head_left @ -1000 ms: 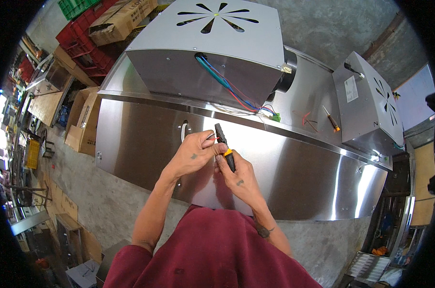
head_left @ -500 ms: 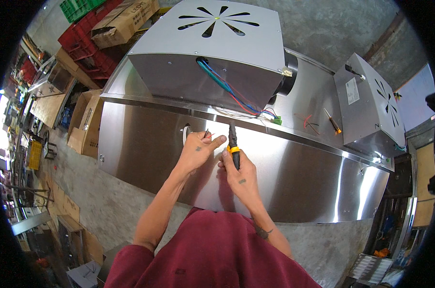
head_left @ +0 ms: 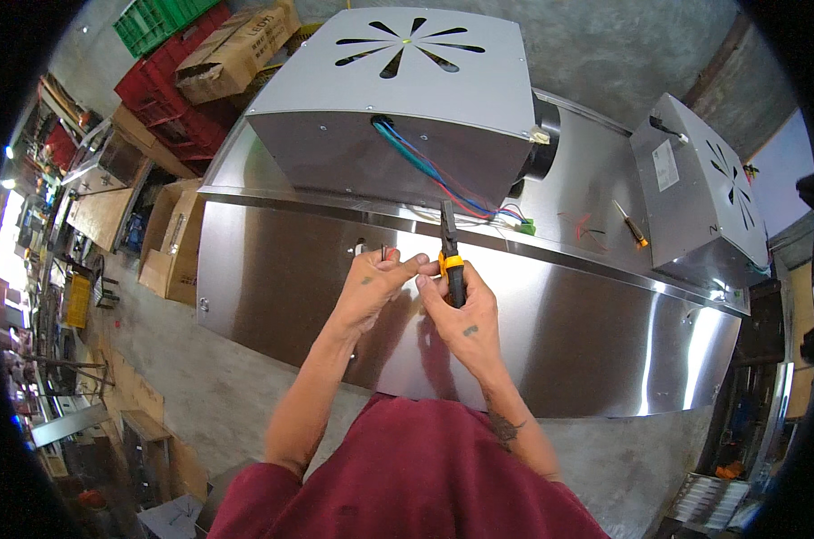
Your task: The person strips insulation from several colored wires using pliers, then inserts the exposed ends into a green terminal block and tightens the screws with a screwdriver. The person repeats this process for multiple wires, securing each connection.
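Note:
My right hand (head_left: 470, 310) is wrapped round pliers (head_left: 450, 235) with black and yellow handles, and their dark jaws point away from me. Close beside it, my left hand (head_left: 371, 286) is closed in a pinch. Thin red and dark wire ends (head_left: 388, 253) poke out above its fingers; the rest is hidden by the hand. Both hands are over a shiny metal panel (head_left: 550, 332), their fingertips nearly meeting. Beyond them stands a grey metal box (head_left: 389, 144) with a petal-shaped vent, from which a bundle of coloured wires (head_left: 425, 169) runs to a green connector (head_left: 526, 227).
A screwdriver (head_left: 630, 225) and loose red and black wire pieces (head_left: 588, 232) lie by a second vented box (head_left: 699, 189) at the right. Red crates (head_left: 160, 103), a green crate (head_left: 151, 25) and cardboard boxes (head_left: 169, 241) stand at the left.
The pliers have turned slightly and come nearer the left hand's fingertips. The whole view has shifted a little; the left hand keeps its pinch.

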The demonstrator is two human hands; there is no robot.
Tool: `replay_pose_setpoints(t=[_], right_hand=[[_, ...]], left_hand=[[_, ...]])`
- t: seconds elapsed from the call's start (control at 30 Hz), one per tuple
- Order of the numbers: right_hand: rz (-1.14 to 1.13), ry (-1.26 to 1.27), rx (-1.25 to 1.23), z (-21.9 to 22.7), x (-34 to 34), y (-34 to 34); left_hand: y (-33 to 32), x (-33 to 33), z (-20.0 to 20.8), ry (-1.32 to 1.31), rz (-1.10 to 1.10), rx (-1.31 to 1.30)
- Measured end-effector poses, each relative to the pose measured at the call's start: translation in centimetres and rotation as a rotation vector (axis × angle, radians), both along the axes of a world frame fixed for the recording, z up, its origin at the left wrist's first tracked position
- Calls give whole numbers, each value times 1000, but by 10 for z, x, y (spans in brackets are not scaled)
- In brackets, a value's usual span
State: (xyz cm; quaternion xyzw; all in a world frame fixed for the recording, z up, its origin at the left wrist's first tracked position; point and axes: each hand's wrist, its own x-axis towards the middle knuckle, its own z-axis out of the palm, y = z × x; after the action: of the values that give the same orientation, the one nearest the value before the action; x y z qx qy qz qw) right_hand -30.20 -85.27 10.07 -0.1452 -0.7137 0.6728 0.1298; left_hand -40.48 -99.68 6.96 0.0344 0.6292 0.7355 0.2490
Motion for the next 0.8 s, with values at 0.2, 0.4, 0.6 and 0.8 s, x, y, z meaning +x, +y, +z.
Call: replay_pose_setpoints(t=[0.2,0.4,0.6,0.8], right_hand=[[10,8,8,4,-6,-9],[40,-18,-17,6,-8,-11],[45,-21,-31,9,-8,-11],[-22,52,-66,-1,-9,-7]], left_hand=[[-10,-3,5,-62,1,174],[-15,-3,5,-85,-1,214],[-5,4,-4,328,37,-145],[10,21,-1,752,2,-359]])
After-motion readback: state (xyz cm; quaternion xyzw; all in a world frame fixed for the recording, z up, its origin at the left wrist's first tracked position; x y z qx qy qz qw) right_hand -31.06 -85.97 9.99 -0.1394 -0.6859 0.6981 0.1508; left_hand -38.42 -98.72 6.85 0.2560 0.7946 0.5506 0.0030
